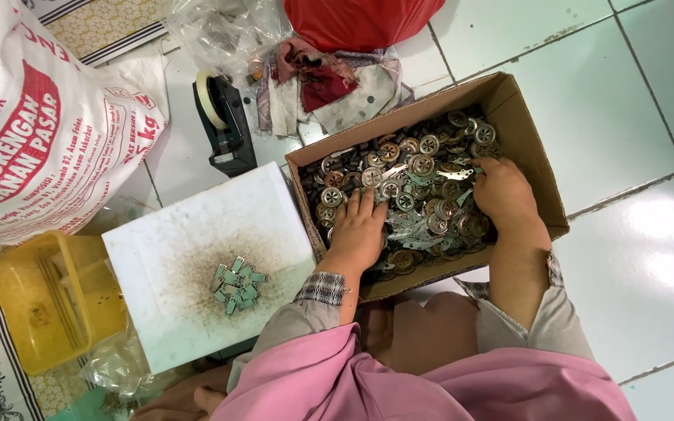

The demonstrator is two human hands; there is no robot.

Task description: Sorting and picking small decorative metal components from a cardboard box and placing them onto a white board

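— Both hands down in the open brown cardboard box (541,184) of small round metal discs and flat silvery strips (419,204)?

— Yes. Left hand (356,231) lying flat, fingers spread apart and loose, pressing on the pile rather than clamped on any piece. Right hand (502,192) curled, fingertips dug into the heap at the far side; impossible to tell whether anything sits pinched inside that grip.

— Why flat on one side, curled on the other?

— Probably a steadying palm against a raking one: holding the loose heap still while sifting through it.

— And the pieces just left of the left grip?

— A small cluster of grey-green metal clips (239,284), lying together on a white foam slab (165,234) used as a surface, touching the box wall. Likely kept close so sorted bits travel a short way.

— Further out from that grip?

— A yellow plastic tub (40,300) beyond the slab, a black tape dispenser (226,125) ahead, a big white printed sack (33,117), a red bag (352,19) past the box. All on the pale tiled floor (633,257).
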